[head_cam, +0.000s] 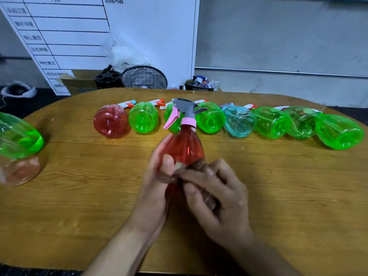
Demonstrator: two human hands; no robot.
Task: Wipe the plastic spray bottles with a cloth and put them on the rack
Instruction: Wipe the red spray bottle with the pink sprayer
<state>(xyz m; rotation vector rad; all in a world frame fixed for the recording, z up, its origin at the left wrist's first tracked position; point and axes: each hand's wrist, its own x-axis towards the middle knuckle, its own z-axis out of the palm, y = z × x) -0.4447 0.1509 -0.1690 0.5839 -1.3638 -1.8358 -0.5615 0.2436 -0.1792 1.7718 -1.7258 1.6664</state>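
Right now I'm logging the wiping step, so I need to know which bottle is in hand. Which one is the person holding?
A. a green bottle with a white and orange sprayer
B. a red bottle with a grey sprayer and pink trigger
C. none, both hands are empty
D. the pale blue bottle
B: the left hand grips the red bottle while the right hand rubs the brown cloth on it.

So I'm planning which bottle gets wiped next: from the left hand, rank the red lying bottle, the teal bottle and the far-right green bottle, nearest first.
Measured from the left hand in the head view:
1. Red lying bottle, up and to the left in the row.
2. Teal bottle, up and to the right.
3. Far-right green bottle, at the row's right end.
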